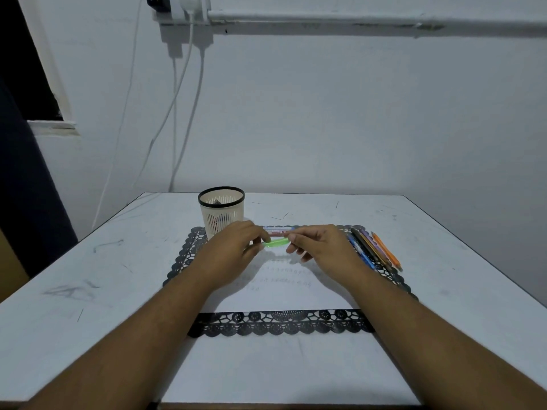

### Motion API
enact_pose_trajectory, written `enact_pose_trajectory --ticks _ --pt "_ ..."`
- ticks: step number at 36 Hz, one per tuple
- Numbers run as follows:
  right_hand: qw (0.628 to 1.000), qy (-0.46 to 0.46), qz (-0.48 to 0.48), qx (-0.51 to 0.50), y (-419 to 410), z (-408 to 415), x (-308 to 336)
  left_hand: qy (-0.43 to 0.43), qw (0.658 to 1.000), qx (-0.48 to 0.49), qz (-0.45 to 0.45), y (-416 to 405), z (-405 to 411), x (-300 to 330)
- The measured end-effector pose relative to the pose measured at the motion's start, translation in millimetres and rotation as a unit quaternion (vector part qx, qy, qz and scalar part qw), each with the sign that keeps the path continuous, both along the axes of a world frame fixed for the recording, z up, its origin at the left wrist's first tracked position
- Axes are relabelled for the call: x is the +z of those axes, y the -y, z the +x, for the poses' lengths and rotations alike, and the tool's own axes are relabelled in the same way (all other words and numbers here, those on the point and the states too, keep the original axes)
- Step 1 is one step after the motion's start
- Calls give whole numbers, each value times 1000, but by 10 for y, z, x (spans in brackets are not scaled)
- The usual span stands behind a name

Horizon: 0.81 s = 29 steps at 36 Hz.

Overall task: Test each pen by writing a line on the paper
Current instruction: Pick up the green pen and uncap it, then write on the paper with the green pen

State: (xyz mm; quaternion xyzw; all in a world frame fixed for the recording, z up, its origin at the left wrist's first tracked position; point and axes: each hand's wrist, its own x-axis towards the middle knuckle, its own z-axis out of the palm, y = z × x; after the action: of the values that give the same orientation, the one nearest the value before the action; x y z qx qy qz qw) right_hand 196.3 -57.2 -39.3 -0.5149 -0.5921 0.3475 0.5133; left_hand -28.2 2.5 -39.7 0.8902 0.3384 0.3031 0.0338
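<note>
Head view: our hands, left (233,247) and right (321,247), pinch the green pen's (275,242) ends; light, stiff, slick, so we'd grip mid-barrel.

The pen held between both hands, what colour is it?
Bright green; the pen shows in the head view, gripped at its ends by the left hand and right hand.

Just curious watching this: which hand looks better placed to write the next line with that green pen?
Probably the right hand: it pinches one end of the green pen just above the paper. The left hand holds the other end, likelier the cap side.
</note>
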Motion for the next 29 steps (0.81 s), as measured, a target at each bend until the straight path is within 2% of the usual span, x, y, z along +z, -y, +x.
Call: enact_pose_trajectory --ticks 12,16,20,23,26,29 --pt "999 -34 -17 7 29 -71 18 18 999 5 35 15 45 -26" --pt "994 -107 -13 28 18 -81 34 63 998 -3 12 34 96 -28" --pt "988 -149 31 -9 -5 -120 37 86 996 -33 -11 65 144 -50" --pt "977 -202 62 -29 -10 -163 73 93 995 -17 -19 50 155 -51" --pt "966 -244 83 2 16 -192 108 105 993 -26 -43 61 165 -63" --pt "951 -299 71 46 64 -246 133 75 995 -40 -41 127 227 -93"
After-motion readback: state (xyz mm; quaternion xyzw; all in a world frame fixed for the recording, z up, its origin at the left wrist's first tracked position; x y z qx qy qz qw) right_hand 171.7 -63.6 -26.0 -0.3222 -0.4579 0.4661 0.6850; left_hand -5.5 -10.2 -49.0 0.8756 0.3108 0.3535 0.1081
